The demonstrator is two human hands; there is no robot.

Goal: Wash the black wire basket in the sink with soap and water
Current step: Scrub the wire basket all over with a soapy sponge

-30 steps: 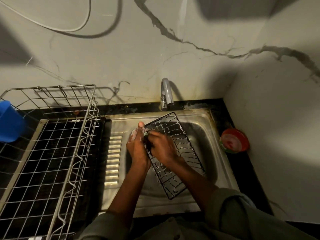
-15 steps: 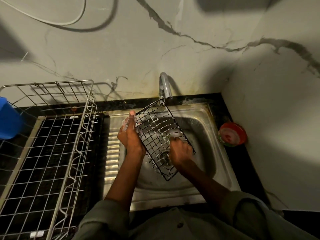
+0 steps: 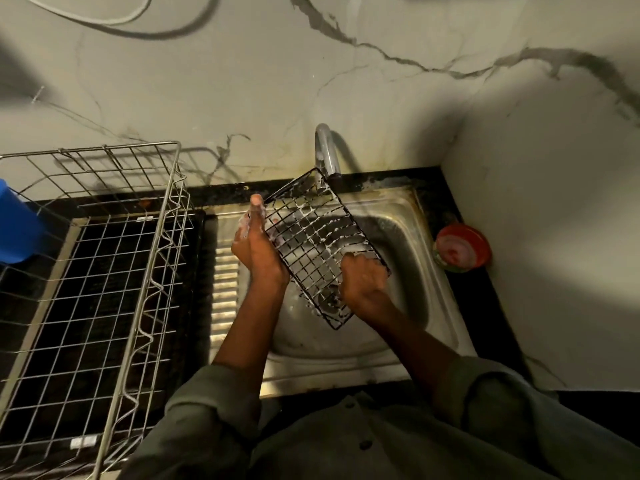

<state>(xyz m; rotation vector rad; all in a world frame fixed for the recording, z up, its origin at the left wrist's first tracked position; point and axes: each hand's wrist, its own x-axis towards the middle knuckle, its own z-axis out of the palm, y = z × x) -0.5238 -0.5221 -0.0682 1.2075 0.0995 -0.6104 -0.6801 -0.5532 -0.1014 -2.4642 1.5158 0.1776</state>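
A: While held over the sink (image 3: pixel 433 299), black wire basket (image 3: pixel 311 244): tilted, far corner up beside the tap (image 3: pixel 327 154), near corner low over the drain. White suds along the wires.

B: Left hand (image 3: pixel 259 251)?

A: On the basket's left long edge. Thumb straight, pointing away along the rim; fingers hidden behind the frame, so wrapped or flat cannot be told. Foam on the far side of the hand.

B: Right hand (image 3: pixel 363 278)?

A: At the opposite long edge, toward the lower end. Fingers curled over the rim wire, clamped on it. Whether anything else sits in the palm: cannot tell.

B: Beyond the left grip?

A: Ribbed draining board just beside the bowl, then silver wire dish rack (image 3: pixel 104 271) on the dark counter, well apart from the basket. Blue container (image 3: pixel 14 226) at the rack's far left, cut off by the picture's edge.

B: Beyond the right grip?

A: Red round dish (image 3: pixel 462 247) on the counter corner, near the sink rim, against the side wall. White cable (image 3: pixel 104 15) on the marbled back wall, above.
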